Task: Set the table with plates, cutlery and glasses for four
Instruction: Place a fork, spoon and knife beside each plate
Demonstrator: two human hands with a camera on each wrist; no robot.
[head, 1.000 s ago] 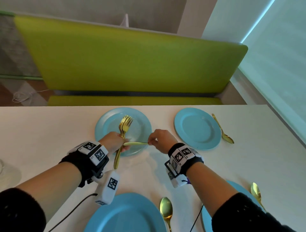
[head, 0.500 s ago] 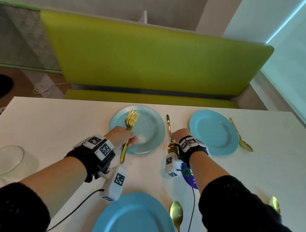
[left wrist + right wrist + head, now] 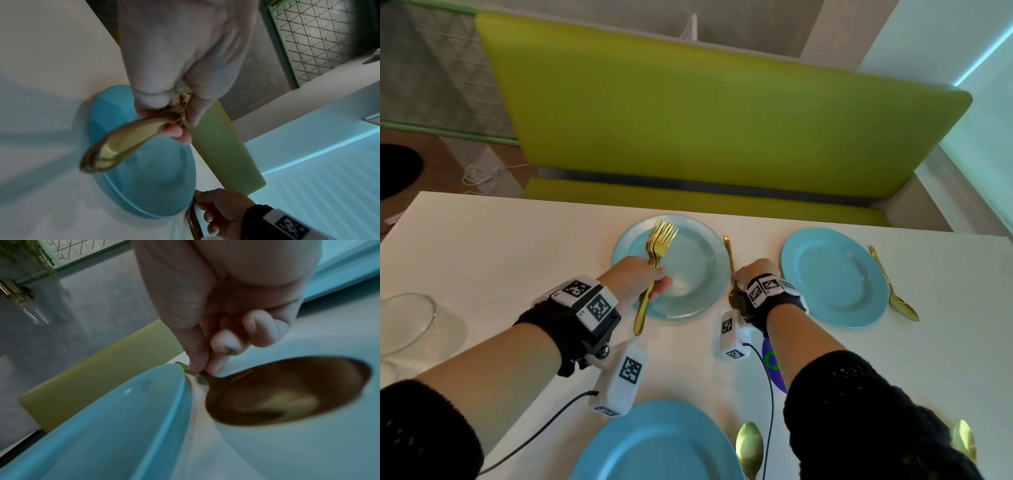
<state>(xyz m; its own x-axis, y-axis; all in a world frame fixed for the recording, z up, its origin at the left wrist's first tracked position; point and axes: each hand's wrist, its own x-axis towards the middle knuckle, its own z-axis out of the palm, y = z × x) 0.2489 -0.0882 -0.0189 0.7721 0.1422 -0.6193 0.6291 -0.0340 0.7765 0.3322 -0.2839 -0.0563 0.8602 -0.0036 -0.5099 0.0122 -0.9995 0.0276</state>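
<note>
White table (image 3: 482,246): left hand (image 3: 631,279) grips gold forks (image 3: 659,245), right hand (image 3: 751,274) pinches gold spoon (image 3: 729,255).

right hand (image 3: 222,308) pinching gold spoon (image 3: 287,391), beside blue plate (image 3: 115,418)

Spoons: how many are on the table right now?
4. One right of the far right plate; one under the right hand beside the far left plate; two at the near edge, partly cut off.
</note>
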